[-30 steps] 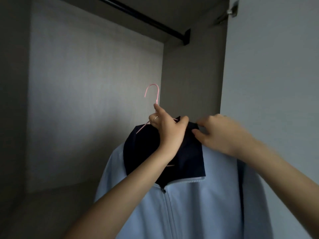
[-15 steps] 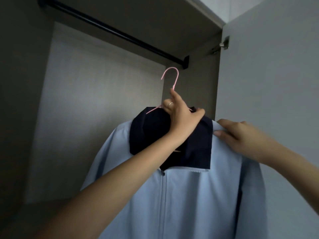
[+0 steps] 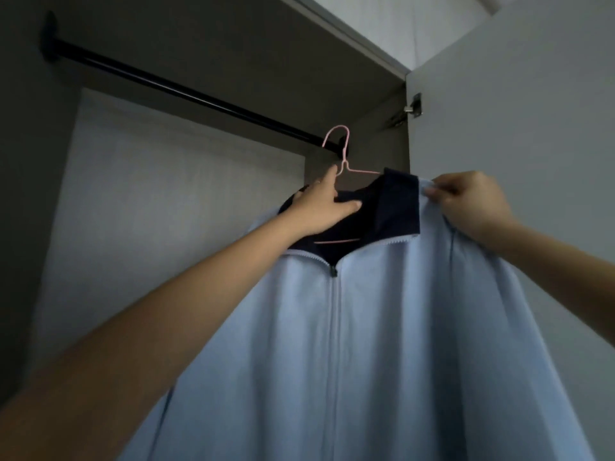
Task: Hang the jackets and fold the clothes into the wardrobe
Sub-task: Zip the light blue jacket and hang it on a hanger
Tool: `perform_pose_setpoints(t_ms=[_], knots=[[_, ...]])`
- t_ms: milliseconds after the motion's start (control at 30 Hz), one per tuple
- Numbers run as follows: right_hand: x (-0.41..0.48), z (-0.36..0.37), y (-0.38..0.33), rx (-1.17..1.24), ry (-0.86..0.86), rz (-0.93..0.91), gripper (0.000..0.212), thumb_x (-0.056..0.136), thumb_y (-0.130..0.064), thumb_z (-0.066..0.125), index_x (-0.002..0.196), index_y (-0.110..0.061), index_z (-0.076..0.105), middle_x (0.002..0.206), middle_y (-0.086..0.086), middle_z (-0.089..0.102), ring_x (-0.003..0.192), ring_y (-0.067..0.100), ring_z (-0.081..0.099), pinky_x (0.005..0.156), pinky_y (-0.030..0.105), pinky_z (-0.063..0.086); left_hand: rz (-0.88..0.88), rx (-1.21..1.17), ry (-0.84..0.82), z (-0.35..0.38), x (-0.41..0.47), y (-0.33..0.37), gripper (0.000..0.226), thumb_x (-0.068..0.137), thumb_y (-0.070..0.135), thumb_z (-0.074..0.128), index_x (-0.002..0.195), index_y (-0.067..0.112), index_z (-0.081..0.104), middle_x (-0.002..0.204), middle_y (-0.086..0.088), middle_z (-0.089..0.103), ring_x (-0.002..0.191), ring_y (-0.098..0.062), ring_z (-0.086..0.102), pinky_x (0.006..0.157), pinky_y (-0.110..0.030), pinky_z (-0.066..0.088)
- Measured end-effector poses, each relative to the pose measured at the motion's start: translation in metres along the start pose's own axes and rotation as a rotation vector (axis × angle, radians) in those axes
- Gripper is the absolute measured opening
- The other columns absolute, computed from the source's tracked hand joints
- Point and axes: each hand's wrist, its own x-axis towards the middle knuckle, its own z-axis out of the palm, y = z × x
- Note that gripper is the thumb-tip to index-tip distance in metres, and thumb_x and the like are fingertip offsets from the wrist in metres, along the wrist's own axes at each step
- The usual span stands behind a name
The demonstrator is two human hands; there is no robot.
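A light blue zip jacket (image 3: pixel 382 344) with a dark navy collar (image 3: pixel 392 207) hangs on a pink wire hanger (image 3: pixel 342 154). The hanger's hook sits at the right end of the black wardrobe rail (image 3: pixel 186 91), looped over or right at it; I cannot tell whether it bears weight. My left hand (image 3: pixel 324 207) grips the hanger's neck and the collar just below the hook. My right hand (image 3: pixel 466 201) pinches the jacket's right shoulder fabric beside the collar.
The open wardrobe door (image 3: pixel 515 128) stands right of the jacket, its hinge (image 3: pixel 412 106) at the top. The wardrobe's pale back wall (image 3: pixel 159 211) and dark left side wall (image 3: pixel 30 194) enclose the hanging space. No other garment hangs on the rail.
Both hands have lifted the jacket and hanger upward and rightward, so the hook has reached the rail's right end. My right hand has slid to the shoulder and pinches it.
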Motion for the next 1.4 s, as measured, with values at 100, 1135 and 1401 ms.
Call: perform_pose_setpoints(t_ms=[100,1135,1401], knots=[[0.032,0.003,-0.005,-0.044,0.074,-0.004,0.022,0.095,-0.023,0.055,0.087,-0.008,0.069,0.081,0.016,0.064,0.08,0.029,0.057,0.067,0.03,0.034,0.098,0.235,-0.037,-0.012,0.009,-0.03,0.075,0.087,0.039,0.062,0.148,0.019,0.023,0.129,-0.003,0.054,0.121,-0.021,0.05,0.103,-0.033,0.034],[0.193,0.263,-0.03,-0.907,-0.129,0.009,0.038,0.095,-0.002,0.043,0.13,-0.008,0.055,0.128,0.01,0.057,0.114,0.03,0.058,0.075,0.034,0.047,0.252,0.606,0.1,-0.017,0.05,-0.188,0.018,0.088,0.036,0.053,0.097,0.027,0.066,0.106,0.01,0.065,0.104,-0.013,0.056,0.101,-0.036,0.028],[0.189,0.26,-0.013,-1.079,-0.05,-0.254,0.046,0.099,-0.003,0.03,0.145,-0.01,0.029,0.134,0.014,0.045,0.11,0.031,0.06,0.068,0.031,0.036,0.21,0.577,0.08,-0.007,0.051,-0.197,0.019,0.088,0.034,0.052,0.099,0.027,0.066,0.107,0.01,0.064,0.105,-0.013,0.055,0.103,-0.037,0.027]])
